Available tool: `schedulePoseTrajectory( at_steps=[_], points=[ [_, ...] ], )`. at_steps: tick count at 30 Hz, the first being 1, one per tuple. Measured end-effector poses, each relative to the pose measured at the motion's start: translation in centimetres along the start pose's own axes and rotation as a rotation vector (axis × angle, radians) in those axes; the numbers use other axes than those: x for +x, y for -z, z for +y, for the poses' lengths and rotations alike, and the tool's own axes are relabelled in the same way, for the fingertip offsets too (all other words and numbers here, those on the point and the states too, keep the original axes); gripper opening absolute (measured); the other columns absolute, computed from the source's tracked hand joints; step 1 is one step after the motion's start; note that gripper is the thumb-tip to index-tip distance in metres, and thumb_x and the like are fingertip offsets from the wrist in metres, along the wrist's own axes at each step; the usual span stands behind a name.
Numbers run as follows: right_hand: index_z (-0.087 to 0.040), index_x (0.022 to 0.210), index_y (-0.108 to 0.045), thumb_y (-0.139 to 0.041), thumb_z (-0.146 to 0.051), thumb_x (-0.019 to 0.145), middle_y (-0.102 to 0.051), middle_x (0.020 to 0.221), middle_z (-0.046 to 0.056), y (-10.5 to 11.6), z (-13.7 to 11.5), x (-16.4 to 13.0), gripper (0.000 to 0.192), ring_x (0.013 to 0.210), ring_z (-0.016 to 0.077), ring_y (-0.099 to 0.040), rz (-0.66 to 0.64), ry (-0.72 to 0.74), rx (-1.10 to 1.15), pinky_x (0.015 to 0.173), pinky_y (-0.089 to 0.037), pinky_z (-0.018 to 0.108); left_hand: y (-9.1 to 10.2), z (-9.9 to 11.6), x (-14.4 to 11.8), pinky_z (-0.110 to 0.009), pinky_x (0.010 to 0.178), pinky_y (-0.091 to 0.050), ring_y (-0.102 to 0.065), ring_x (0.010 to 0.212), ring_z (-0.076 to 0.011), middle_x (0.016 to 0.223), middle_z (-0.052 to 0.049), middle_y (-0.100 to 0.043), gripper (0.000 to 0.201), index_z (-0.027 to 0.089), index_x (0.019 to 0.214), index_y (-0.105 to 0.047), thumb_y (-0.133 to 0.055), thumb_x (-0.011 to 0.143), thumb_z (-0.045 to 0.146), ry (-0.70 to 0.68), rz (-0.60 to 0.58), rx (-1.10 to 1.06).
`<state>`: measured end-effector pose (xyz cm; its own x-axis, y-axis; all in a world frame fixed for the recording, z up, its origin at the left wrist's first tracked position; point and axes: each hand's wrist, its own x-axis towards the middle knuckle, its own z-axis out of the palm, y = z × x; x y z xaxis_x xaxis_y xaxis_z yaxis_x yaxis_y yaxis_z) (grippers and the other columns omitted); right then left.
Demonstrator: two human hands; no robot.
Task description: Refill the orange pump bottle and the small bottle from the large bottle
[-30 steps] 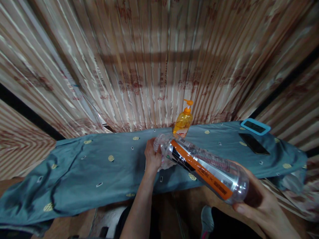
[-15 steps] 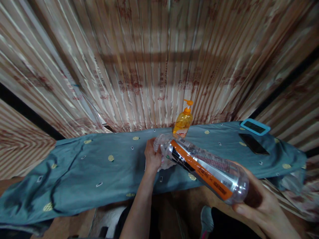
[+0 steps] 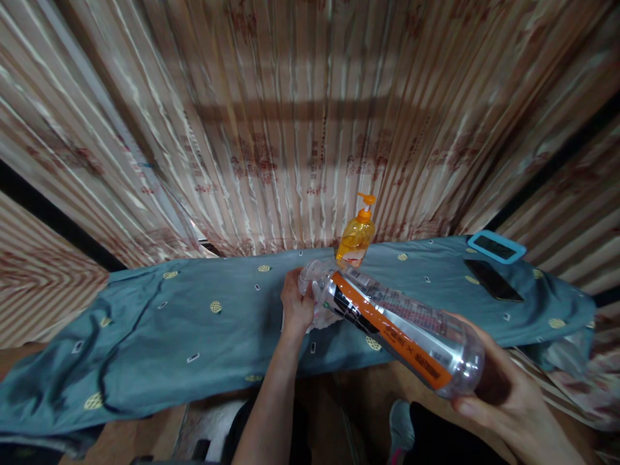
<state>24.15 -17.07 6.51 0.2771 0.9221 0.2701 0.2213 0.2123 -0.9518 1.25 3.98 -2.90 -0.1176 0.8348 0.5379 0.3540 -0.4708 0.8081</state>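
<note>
A large clear plastic bottle (image 3: 397, 323) with an orange, black and silver label is held tilted over the table, its neck toward the left and its base toward me. My right hand (image 3: 504, 381) is closed around the base end. At the neck end is my left hand (image 3: 296, 302), fingers curled and partly hidden. Under that hand and the bottle neck shows a crumpled pale cloth (image 3: 325, 318), which the left hand appears to grip; the bottle hides much of it. Just behind the neck stands an orange pump bottle (image 3: 356, 240) of yellow liquid.
A teal cloth with pineapple prints covers the long narrow table (image 3: 194, 323). At its right lie a dark phone (image 3: 493, 280) and a blue-framed device (image 3: 496, 247). Striped curtains (image 3: 290, 129) hang close behind and at both sides. A shoe (image 3: 402, 423) shows below the table.
</note>
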Motion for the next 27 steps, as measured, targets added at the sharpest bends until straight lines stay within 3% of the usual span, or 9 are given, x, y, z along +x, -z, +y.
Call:
schedulePoseTrajectory(
  at_steps=[19, 27],
  points=[
    [-0.049, 0.13, -0.066, -0.091, -0.042, 0.068, -0.076, 0.121, -0.011, -0.21, -0.56, 0.47, 0.067, 0.1, 0.0148, -0.076, -0.007, 0.067, -0.058, 0.08, -0.055, 0.01, -0.08, 0.11, 0.03, -0.041, 0.086, -0.055, -0.069, 0.095, -0.0266, 0.1, -0.009, -0.072, 0.031, 0.019, 0.108, -0.064, -0.054, 0.089, 0.041, -0.004, 0.007, -0.022],
    [-0.046, 0.132, -0.065, -0.091, -0.043, 0.068, -0.077, 0.121, -0.008, 0.05, -0.07, 0.0, 0.069, 0.097, 0.0165, -0.078, -0.009, 0.042, -0.048, 0.078, -0.057, 0.012, -0.04, 0.23, 0.1, -0.041, 0.087, -0.055, -0.069, 0.094, -0.0265, 0.1, -0.008, -0.072, 0.029, 0.02, 0.107, -0.064, -0.054, 0.088, 0.04, 0.001, 0.006, -0.026]
  ],
)
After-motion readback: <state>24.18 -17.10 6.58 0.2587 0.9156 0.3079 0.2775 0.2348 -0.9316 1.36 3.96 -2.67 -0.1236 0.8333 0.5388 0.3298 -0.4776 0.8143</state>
